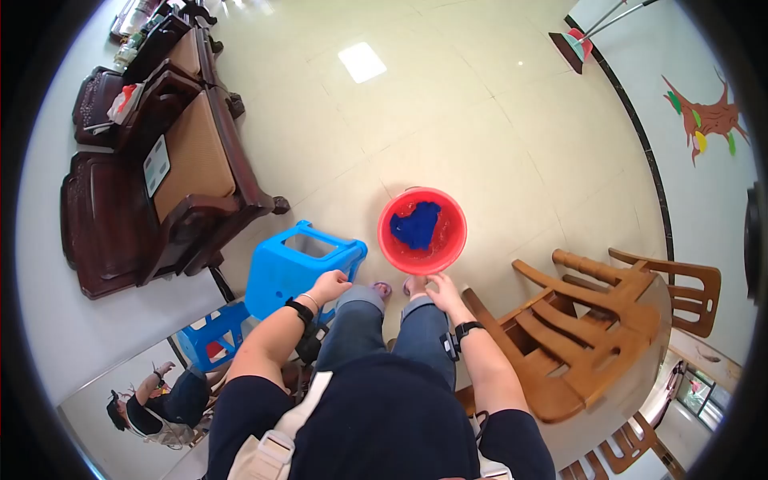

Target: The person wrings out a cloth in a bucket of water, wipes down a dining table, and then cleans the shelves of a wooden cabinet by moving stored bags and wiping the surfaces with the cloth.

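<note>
A red bucket [456, 234] stands on the tiled floor in front of my feet, with a dark blue cloth [417, 226] and what looks like water inside. My left hand [330, 286] is beside the blue plastic stool [276, 276], fingers curled in together; whether anything is between them is too small to tell. Just below the bucket's near rim is my right hand [440, 291], its fingers slightly apart and holding nothing that I can see. Whether it touches the bucket is unclear.
Wooden chairs [588, 336] stand close on the right by a round table. Dark wooden seats [192, 152] line the left, with a white flat object on one. A mirror [128, 400] is at lower left. A broom and dustpan [572, 50] lean at the upper right wall.
</note>
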{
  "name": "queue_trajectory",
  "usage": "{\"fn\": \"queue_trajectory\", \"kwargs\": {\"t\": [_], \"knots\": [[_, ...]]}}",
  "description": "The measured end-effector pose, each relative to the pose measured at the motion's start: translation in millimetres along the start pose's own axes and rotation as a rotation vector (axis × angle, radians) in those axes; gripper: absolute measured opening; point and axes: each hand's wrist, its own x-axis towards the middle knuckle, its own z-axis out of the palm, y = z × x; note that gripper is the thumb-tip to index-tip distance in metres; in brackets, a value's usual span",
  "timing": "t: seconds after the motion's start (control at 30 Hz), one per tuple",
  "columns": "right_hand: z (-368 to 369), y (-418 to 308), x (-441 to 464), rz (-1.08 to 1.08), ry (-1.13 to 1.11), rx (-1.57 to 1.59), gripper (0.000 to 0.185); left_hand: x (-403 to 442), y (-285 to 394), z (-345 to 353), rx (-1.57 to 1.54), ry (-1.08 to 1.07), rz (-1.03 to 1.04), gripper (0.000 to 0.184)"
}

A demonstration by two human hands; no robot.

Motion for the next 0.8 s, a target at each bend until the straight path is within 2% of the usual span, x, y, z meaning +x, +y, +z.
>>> {"fn": "queue_trajectory", "kwargs": {"t": [0.07,0.1,0.17,0.3,0.37,0.43,0.47,0.5,0.53,0.57,0.6,0.7,0.73,0.8], "knots": [[13.3,1.5,-16.7,0.063,-0.114,-0.194,0.048,-2.8,-5.5,18.5,-0.028,-0.014,0.032,0.031],[-51.7,45.3,11.9,0.115,-0.134,-0.234,0.048,61.6,61.2,56.8,0.010,-0.071,0.078,0.031],[-60.0,60.8,31.8,0.202,-0.255,-0.350,0.044,90.4,94.9,62.8,0.143,-0.088,0.142,0.032],[-58.9,75.4,91.7,0.117,-0.378,-0.400,0.040,174.4,110.5,97.6,0.144,-0.166,0.159,0.032],[-35.7,98.8,126.2,0.000,-0.278,-0.415,0.038,218.7,113.1,111.8,0.106,-0.184,0.071,0.033],[-11.8,117.4,168.2,-0.115,-0.148,-0.372,0.042,271.4,100.2,138.5,-0.181,-0.148,-0.099,0.034],[1.9,124.6,186.3,-0.165,-0.089,-0.350,0.046,304.1,72.6,172.3,-0.356,-0.044,-0.137,0.045],[21.4,139.7,208.6,-0.154,-0.071,-0.390,0.058,304.8,94.3,161.2,-0.637,-0.018,-0.343,0.065],[26.6,134.5,225.1,-0.080,-0.112,-0.396,0.066,320.5,88.3,166.1,-0.763,-0.129,-0.412,0.083],[36.9,132.6,242.8,0.038,-0.175,-0.438,0.073,334.4,81.0,183.4,-0.882,-0.069,-0.492,0.090],[54.3,149.4,260.9,0.035,-0.168,-0.472,0.083,345.3,80.8,189.1,-0.977,-0.102,-0.545,0.093],[79.5,172.2,301.6,0.122,-0.197,-0.520,0.093,382.7,60.1,221.1,-1.131,-0.155,-0.611,0.091],[84.8,182.8,313.1,0.152,-0.251,-0.527,0.097,395.3,55.1,230.8,-1.106,-0.097,-0.628,0.086],[88.8,207.5,330.0,0.197,-0.275,-0.490,0.095,420.6,44.6,246.6,-1.141,-0.065,-0.656,0.080]]}}
